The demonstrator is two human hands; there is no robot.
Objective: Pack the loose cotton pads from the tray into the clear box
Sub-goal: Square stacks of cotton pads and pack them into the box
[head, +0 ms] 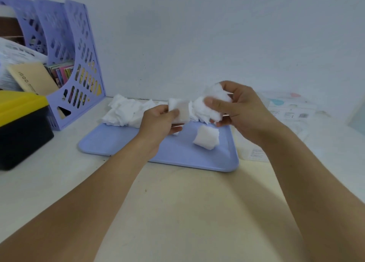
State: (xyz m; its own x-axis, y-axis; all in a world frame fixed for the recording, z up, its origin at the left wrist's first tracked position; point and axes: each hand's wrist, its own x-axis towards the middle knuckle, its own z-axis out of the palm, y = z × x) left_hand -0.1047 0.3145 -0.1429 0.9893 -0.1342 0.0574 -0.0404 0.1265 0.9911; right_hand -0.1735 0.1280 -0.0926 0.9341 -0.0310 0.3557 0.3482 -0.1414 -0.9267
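A lavender tray lies on the table with a heap of loose white cotton pads along its far edge. A small stack of pads sits apart near the tray's right side. My left hand pinches a single square pad above the tray. My right hand grips a thick bunch of pads just above the heap, thumb pressed on its front. I cannot make out a clear box anywhere in the view.
A purple perforated file holder with booklets stands at the back left. In front of it sits a black bin with a yellow lid. Flat printed packaging lies on the table at the right, by the wall.
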